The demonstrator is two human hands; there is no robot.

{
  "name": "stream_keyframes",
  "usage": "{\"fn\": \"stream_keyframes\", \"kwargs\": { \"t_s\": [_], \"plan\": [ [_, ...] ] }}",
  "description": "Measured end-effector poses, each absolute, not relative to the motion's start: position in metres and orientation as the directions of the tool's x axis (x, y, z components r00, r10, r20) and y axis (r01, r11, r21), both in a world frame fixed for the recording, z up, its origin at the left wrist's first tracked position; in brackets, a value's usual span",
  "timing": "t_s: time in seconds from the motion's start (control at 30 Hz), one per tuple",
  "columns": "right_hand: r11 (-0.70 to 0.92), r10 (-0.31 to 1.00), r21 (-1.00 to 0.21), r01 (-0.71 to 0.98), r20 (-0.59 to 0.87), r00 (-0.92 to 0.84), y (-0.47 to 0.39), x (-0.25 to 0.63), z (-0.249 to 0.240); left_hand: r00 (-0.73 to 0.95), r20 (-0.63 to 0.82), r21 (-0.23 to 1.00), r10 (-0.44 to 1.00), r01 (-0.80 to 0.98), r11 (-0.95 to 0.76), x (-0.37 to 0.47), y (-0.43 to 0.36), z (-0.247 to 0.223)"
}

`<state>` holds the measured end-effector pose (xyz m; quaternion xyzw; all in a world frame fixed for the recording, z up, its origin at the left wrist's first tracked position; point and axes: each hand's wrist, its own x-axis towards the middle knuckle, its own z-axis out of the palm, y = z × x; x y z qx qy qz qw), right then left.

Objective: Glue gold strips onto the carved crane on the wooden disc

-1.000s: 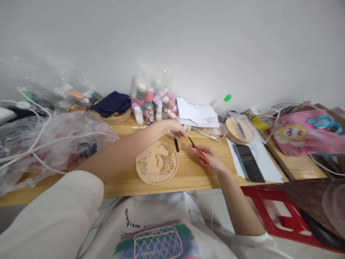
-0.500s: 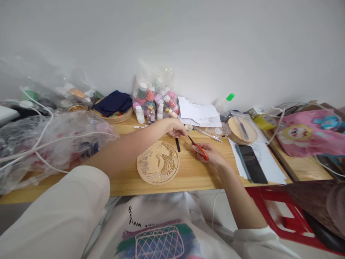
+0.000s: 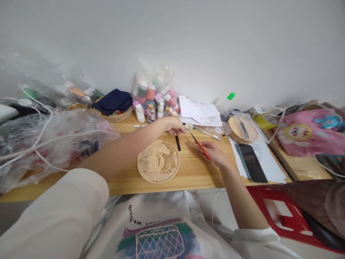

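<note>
My right hand [image 3: 212,153] grips a pair of scissors [image 3: 203,150] with orange-red handles, its dark blades pointing up and left over the bare wood. Beyond a slim black tool [image 3: 178,143], my left hand [image 3: 176,125] has its fingers pressed together. Whatever those fingertips hold, if anything, is too small to make out. Right by them sits a small round pale dish [image 3: 189,126]. Below my left forearm a round wooden board [image 3: 158,163] lies flat, bearing a crane-like bird design in gold lines.
Small bottles [image 3: 151,114] stand before a clear bag of colourful jars [image 3: 151,91]. White papers [image 3: 199,112] lie behind my hands. To the right are a phone [image 3: 252,163], a wooden hoop [image 3: 242,129] and a pink pouch [image 3: 309,133]. Plastic bags [image 3: 59,136] and white cables crowd the left.
The scissors and my right hand have shifted slightly right, away from my left hand. My left hand has moved slightly left, and the pale dish shows more fully.
</note>
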<state>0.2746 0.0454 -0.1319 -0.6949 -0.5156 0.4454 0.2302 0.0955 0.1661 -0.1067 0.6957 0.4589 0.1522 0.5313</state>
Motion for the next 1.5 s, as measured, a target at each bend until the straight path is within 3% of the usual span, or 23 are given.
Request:
{"fn": "stream_keyframes", "kwargs": {
  "t_s": [0.1,0.23,0.57,0.77,0.83,0.93,1.0,1.1,1.3,1.5],
  "plan": [
    [-0.363,0.931,-0.622,0.694,-0.27,0.246,0.04,0.285,-0.129,0.541,-0.283,0.855,0.792,0.516,-0.047,0.078,0.157,-0.099],
    [-0.431,0.902,-0.351,0.831,-0.137,0.41,0.031,0.294,-0.126,0.497,-0.179,0.838,0.849,0.529,-0.133,0.04,0.138,-0.104],
    [-0.44,0.882,0.079,0.894,-0.152,0.447,0.036,0.287,-0.117,0.365,0.061,0.822,0.929,0.51,-0.255,-0.005,0.118,-0.156],
    [-0.411,0.886,0.069,0.909,-0.204,0.416,0.04,0.28,-0.1,0.311,0.135,0.831,0.941,0.481,-0.278,-0.008,0.118,-0.166],
    [-0.347,0.926,-0.001,0.938,-0.157,0.343,0.048,0.264,-0.095,0.304,0.141,0.833,0.942,0.479,-0.279,-0.009,0.117,-0.166],
    [-0.048,0.998,-0.169,0.984,-0.053,0.039,0.073,0.226,-0.097,0.304,0.149,0.827,0.941,0.483,-0.288,-0.008,0.115,-0.166],
    [0.223,0.975,-0.199,0.954,0.025,-0.222,0.095,0.198,-0.105,0.309,0.161,0.817,0.937,0.491,-0.303,-0.007,0.114,-0.166],
    [0.371,0.927,-0.229,0.9,0.032,-0.374,0.126,0.168,-0.123,0.317,0.196,0.791,0.928,0.509,-0.34,-0.008,0.112,-0.165],
    [0.413,0.909,-0.257,0.874,0.052,-0.414,0.143,0.162,-0.147,0.245,0.27,0.73,0.931,0.579,-0.364,-0.024,0.116,-0.157],
    [0.415,0.908,-0.335,0.846,0.09,-0.41,0.141,0.177,-0.145,0.214,0.218,0.732,0.952,0.609,-0.305,-0.036,0.127,-0.157]
  ]
}}
